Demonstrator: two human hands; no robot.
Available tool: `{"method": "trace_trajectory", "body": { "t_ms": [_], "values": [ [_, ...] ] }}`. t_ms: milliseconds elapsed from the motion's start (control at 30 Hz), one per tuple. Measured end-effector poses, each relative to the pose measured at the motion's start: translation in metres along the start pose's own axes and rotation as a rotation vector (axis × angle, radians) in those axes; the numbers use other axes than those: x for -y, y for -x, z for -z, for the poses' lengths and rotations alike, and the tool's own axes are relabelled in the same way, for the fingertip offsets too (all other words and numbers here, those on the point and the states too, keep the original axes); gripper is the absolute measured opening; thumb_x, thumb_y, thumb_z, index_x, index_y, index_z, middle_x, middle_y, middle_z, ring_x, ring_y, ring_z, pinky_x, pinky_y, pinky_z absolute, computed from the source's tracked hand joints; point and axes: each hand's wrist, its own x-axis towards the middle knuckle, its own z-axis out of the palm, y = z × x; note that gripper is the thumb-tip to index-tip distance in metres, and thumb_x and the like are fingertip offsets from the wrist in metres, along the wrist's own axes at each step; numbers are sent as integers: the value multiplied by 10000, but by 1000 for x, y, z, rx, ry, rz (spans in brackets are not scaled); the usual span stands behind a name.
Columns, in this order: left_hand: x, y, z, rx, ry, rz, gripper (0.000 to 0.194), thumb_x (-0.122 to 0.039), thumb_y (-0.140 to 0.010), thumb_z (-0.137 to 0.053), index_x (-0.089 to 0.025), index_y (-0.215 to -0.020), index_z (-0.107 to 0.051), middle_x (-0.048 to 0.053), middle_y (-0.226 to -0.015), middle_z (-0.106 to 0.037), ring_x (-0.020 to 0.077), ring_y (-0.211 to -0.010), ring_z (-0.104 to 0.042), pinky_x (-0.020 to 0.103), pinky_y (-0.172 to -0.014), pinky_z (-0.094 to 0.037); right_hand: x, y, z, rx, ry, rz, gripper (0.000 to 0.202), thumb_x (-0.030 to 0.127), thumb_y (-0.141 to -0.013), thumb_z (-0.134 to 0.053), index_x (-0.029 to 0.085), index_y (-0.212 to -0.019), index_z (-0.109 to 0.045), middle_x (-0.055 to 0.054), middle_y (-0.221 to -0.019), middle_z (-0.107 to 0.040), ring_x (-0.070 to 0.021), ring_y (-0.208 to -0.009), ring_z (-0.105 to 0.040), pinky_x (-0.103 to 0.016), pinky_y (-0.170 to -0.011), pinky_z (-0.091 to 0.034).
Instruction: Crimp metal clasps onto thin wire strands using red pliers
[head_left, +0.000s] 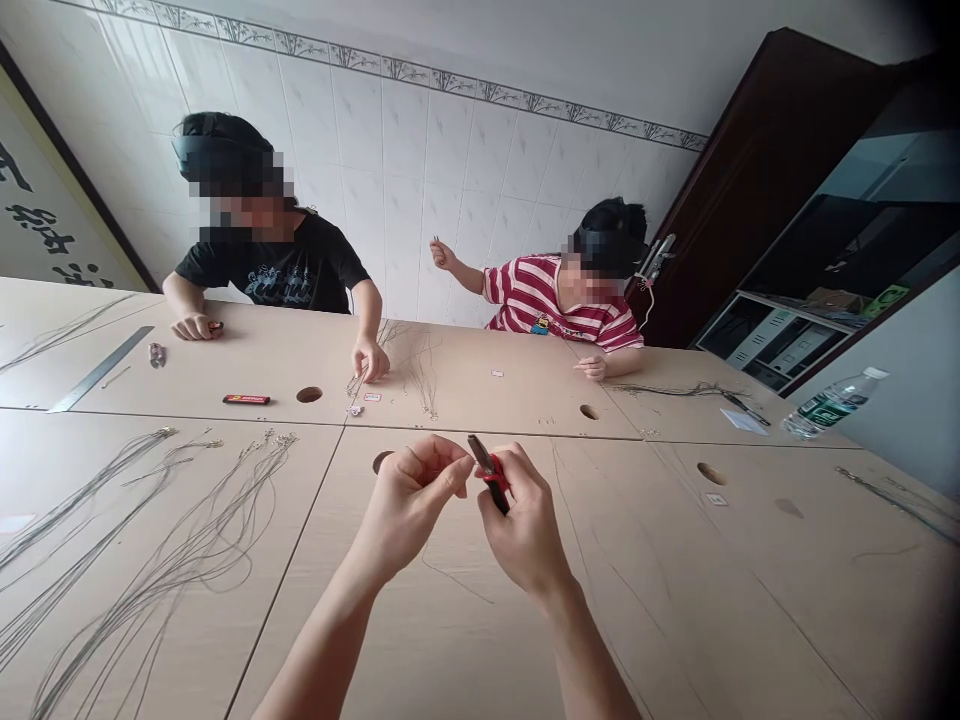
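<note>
The right hand (525, 520) is clamped around red-and-black pliers (491, 478), held above the desk (390, 640) between its near and far edges. Beside their tip, the left hand (411, 497) has thumb and finger pinched together, on what I cannot tell. A thin cord (457, 577) trails below. Cord bundles (259, 470) lie toward the desk's left edge; a bottle (831, 405) is near its far right corner.

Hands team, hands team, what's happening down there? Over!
Right hand holding red-handled pliers. Left hand pinched near pliers' tip, contents too small to tell. Thin cord below hands; cord bundles lying left.
</note>
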Motion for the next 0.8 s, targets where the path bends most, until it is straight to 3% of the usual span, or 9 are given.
{"method": "trace_trajectory", "body": {
  "t_ms": [133,233,533,800],
  "values": [
    [-1,0,2,-38,-30,7,281,-411,-846,-651,-150,-746,-623,-29,-611,-502,67,-504,-298,201,-465,-227,6,0,8,15,-151,-112,75,268,-892,-546,218,-948,-554,3,-817,-519,-135,-674,-494,-261,-637,-439],
    [-3,0,2,-30,-27,9,280,-408,-850,-653,-150,-746,-620,-34,-608,-496,63,-501,-285,197,-457,-216,8,0,10,30,-252,-180,174,378,-938,-532,210,-897,-547,28,-730,-460,-118,-624,-437,-245,-600,-404],
    [0,1,-1,22,0,-18,265,-394,-864,-662,-147,-769,-643,-32,-605,-506,65,-513,-311,194,-462,-242,9,-1,4,39,-295,-179,228,382,-966,-497,208,-817,-492,57,-638,-381,-103,-555,-354,-231,-530,-328],
    [5,0,0,-17,-54,-73,219,-349,-865,-671,-164,-751,-693,-19,-596,-549,76,-538,-394,192,-490,-313,10,0,5,53,-312,-184,231,380,-968,-496,208,-814,-475,53,-654,-378,-102,-563,-342,-233,-533,-325]
  ]
}}
